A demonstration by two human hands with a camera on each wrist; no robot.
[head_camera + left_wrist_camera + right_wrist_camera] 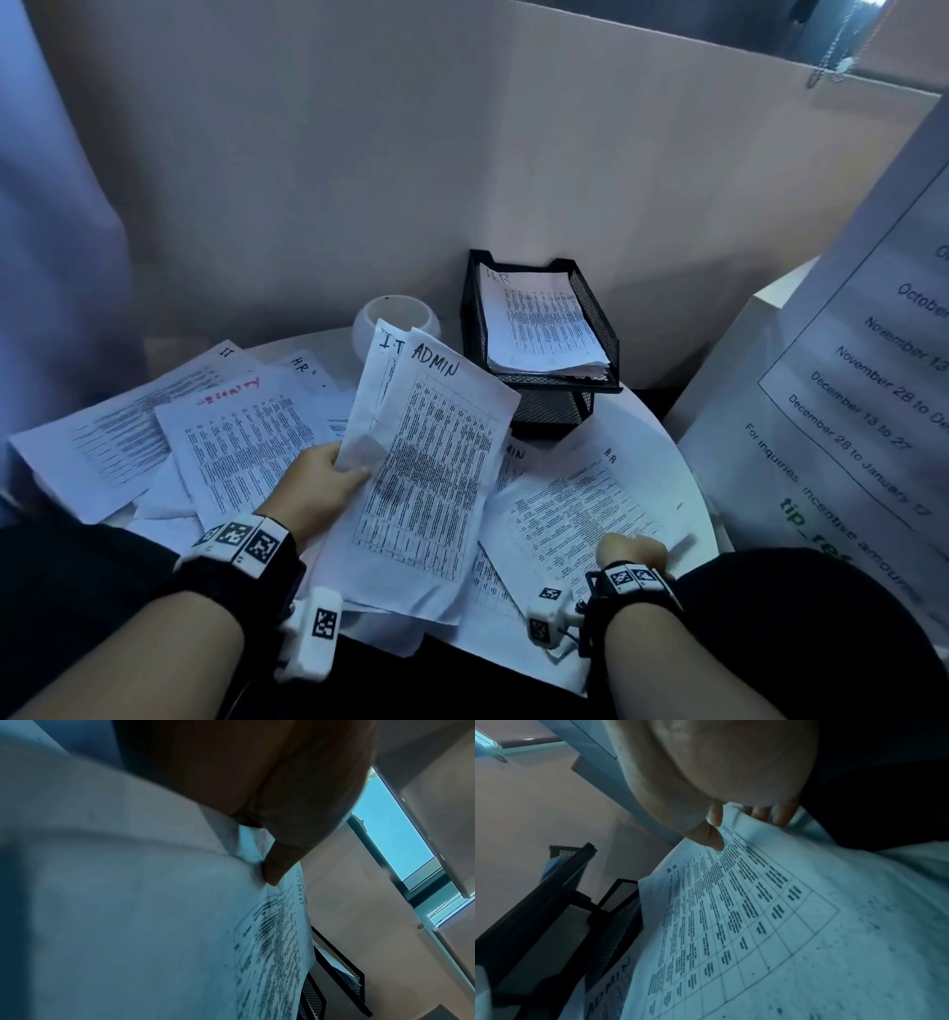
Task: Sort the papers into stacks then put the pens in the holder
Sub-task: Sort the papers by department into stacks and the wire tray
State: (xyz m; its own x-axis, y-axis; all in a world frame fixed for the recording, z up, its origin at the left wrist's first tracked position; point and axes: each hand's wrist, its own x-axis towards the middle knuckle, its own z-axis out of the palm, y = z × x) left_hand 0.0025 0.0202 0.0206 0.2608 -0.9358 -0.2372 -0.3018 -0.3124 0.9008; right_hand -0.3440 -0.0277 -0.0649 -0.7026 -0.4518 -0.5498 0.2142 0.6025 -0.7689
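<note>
We count two hands: a left hand (313, 483) and a right hand (631, 550). We count one black mesh tray (598, 329) and one white bowl (395, 316) just left of the tray. We count two sheets (431, 462) held up in front of the tray. The loose sheets cannot be counted exactly.
</note>
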